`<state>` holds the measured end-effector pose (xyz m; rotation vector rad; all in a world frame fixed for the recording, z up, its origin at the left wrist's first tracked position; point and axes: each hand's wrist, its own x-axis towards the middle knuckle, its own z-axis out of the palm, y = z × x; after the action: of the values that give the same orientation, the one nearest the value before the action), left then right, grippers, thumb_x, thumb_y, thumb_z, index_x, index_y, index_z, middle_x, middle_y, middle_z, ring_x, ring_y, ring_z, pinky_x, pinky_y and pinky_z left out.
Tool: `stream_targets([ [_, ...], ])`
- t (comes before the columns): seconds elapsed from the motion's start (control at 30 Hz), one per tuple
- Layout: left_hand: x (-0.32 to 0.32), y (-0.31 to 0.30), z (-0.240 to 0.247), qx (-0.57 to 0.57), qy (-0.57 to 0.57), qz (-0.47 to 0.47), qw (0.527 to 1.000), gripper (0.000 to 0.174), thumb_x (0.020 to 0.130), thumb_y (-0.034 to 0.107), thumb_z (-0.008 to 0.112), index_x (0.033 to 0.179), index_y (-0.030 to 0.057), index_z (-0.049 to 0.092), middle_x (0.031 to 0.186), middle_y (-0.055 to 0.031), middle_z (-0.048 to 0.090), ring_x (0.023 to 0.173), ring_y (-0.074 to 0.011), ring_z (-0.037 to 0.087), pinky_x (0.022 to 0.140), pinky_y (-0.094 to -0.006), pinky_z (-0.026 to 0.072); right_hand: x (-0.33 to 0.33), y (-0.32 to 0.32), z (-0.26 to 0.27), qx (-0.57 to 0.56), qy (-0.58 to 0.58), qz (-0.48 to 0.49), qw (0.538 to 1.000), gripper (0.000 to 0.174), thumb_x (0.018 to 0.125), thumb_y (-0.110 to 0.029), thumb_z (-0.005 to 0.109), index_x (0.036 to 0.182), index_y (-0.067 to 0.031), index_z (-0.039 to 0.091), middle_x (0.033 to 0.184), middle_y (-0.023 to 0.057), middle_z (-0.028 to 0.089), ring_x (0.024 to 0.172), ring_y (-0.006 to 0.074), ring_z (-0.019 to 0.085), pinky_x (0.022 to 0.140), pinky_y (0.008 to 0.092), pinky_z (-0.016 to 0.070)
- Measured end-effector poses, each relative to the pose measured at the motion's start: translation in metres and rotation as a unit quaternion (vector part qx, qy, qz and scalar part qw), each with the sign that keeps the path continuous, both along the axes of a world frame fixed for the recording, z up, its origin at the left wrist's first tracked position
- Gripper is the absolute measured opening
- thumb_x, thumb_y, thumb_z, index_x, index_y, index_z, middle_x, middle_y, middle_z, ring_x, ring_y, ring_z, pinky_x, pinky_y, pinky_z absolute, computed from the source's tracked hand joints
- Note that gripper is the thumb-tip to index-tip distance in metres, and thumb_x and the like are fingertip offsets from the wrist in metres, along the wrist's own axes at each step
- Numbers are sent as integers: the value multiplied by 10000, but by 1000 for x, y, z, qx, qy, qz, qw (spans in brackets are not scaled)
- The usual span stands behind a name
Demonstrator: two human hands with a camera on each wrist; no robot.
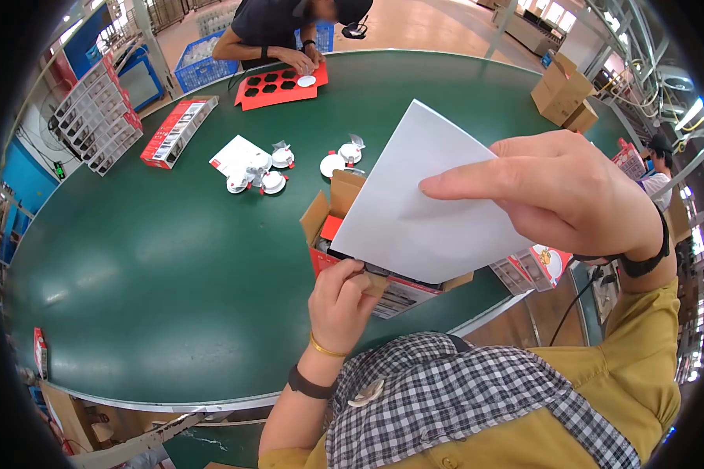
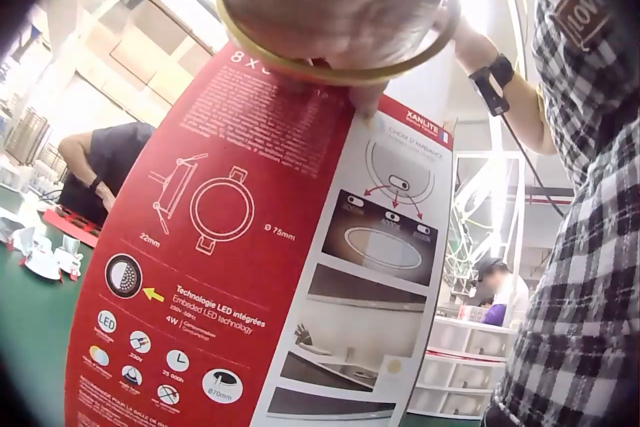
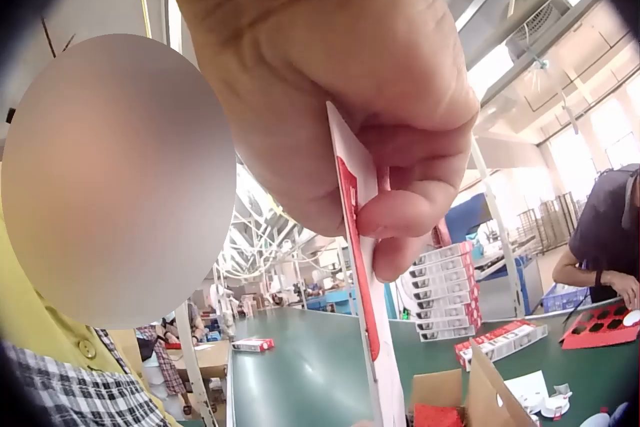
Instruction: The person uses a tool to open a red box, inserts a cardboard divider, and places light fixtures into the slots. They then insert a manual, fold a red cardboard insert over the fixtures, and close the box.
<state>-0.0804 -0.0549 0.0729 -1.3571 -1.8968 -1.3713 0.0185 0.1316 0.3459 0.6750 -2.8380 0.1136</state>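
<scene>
My right hand (image 1: 571, 187) pinches a flat white card (image 1: 422, 215), its index finger laid along the white face. Seen edge-on in the right wrist view, the card (image 3: 362, 257) shows red print on one side. It stands tilted in the open top of a red and white carton (image 1: 407, 295), whose brown flaps (image 1: 314, 219) are spread. My left hand (image 1: 340, 305) grips the carton's near top edge by a flap. In the left wrist view the carton (image 2: 200, 297) carries downlight drawings and photos. Something orange-red (image 1: 331, 227) shows inside it; the rest is hidden behind the card.
White round downlights (image 1: 272, 182) and a white leaflet (image 1: 238, 152) lie on the green table (image 1: 172, 266). Across it, a person handles a red tray with holes (image 1: 278, 87). Red and white boxes (image 1: 181, 129) stand left; brown cartons (image 1: 562, 90) stand far right; another printed box (image 1: 536, 268) is nearby.
</scene>
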Motion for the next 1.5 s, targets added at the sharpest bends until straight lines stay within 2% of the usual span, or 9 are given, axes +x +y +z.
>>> stream_targets([
  [0.2, 2, 0, -3, 13, -8, 0, 1000, 417, 628, 67, 894, 870, 82, 555, 1086, -99, 626, 864, -277, 602, 681, -353, 503, 2, 0, -2, -6, -33, -33, 999, 544, 739, 108, 594, 1239, -91, 675, 694, 84, 584, 596, 244, 582, 534, 338, 447],
  [0.37, 2, 1, -5, 13, -4, 4, 1000, 417, 626, 70, 895, 867, 82, 555, 1104, -100, 629, 866, -277, 603, 680, -354, 504, -11, 3, -1, -65, -66, -16, 996, 527, 760, 104, 555, 1242, -74, 671, 949, 136, 706, 804, 309, 670, 706, 382, 530],
  [0.57, 5, -2, -10, 28, -8, 4, 1000, 416, 629, 76, 902, 870, 77, 563, 1122, -105, 617, 826, -250, 616, 639, -333, 516, -33, 5, 4, -70, -154, -41, 985, 523, 762, 81, 531, 1242, -73, 669, 1104, 144, 712, 931, 341, 676, 835, 392, 543],
  [0.9, 6, -4, -16, 43, -3, 15, 999, 409, 629, 81, 915, 869, 71, 584, 1107, -99, 571, 816, -244, 640, 630, -327, 537, -56, -22, -2, 20, -98, 31, 994, 500, 762, 66, 569, 1241, -61, 639, 954, 169, 687, 856, 353, 661, 766, 414, 540],
  [1.0, 5, -5, -12, 39, 4, 17, 999, 399, 637, 86, 910, 876, 73, 591, 1101, -98, 572, 845, -256, 640, 665, -343, 543, -55, -27, -3, 53, -132, -7, 990, 428, 795, 3, 565, 1214, -26, 646, 1023, 191, 698, 956, 367, 674, 830, 422, 539],
  [1.17, 4, -4, -13, 37, -12, 9, 999, 393, 636, 85, 906, 884, 76, 601, 1089, -96, 575, 867, -265, 631, 700, -360, 541, -44, -21, -23, 40, -185, -51, 981, 456, 825, -16, 561, 1278, -50, 602, 1025, 202, 688, 932, 376, 675, 816, 446, 541],
  [1.3, 4, -2, -7, 48, -14, 11, 999, 339, 639, 34, 832, 904, 95, 629, 1066, -68, 584, 859, -272, 625, 677, -367, 550, -32, -22, -47, -9, -204, -8, 979, 536, 862, -2, 522, 1390, -90, 502, 1017, 188, 680, 895, 366, 679, 739, 432, 556],
  [1.33, 4, -2, -6, 49, -12, 8, 999, 339, 639, 34, 832, 904, 95, 629, 1066, -68, 584, 859, -272, 625, 677, -367, 550, -25, -28, -55, 3, -249, -31, 968, 624, 873, 11, 510, 1471, -118, 386, 1004, 194, 666, 863, 365, 674, 719, 421, 554],
  [1.5, 4, -6, -7, 42, -16, 4, 999, 364, 636, 10, 851, 917, 76, 628, 1038, -81, 588, 868, -266, 619, 698, -355, 535, -15, -28, -87, -68, -226, -24, 971, 686, 874, -12, 549, 1500, -95, 283, 982, 222, 656, 838, 380, 665, 680, 427, 547],
])
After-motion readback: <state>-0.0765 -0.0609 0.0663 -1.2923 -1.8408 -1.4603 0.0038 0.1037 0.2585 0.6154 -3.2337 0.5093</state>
